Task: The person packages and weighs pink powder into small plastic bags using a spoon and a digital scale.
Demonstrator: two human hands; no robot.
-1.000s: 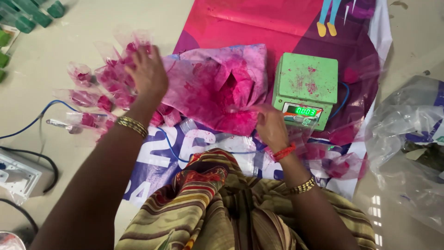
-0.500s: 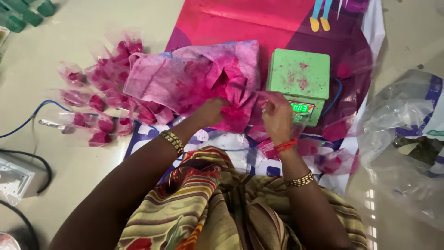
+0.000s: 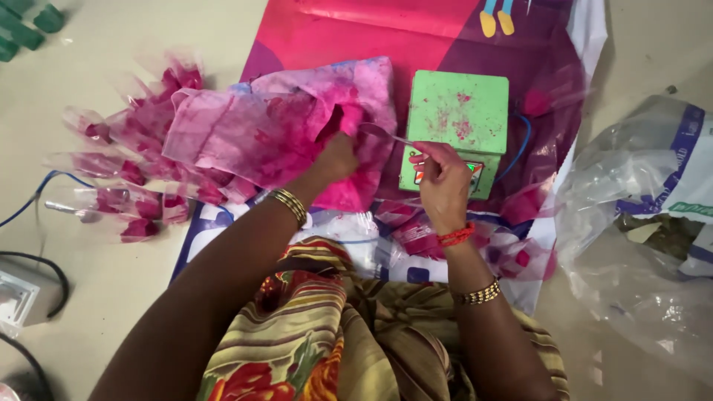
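My left hand grips the edge of a big pink-stained plastic bag that holds bright pink powder. My right hand holds a metal spoon by its handle, the bowl pointing left into the bag's mouth. Just behind my right hand stands a small green weighing scale, its top dusted with pink powder. Its display is partly hidden by my fingers.
Several small clear packets of pink powder lie spread on the floor at the left. More filled packets lie near my right wrist on a pink and purple printed sheet. A crumpled clear plastic bag lies at the right. Cables and a white box are at far left.
My left hand came back from the packets at the left and took hold of the bag's edge. My right hand lifted in front of the scale with the spoon.
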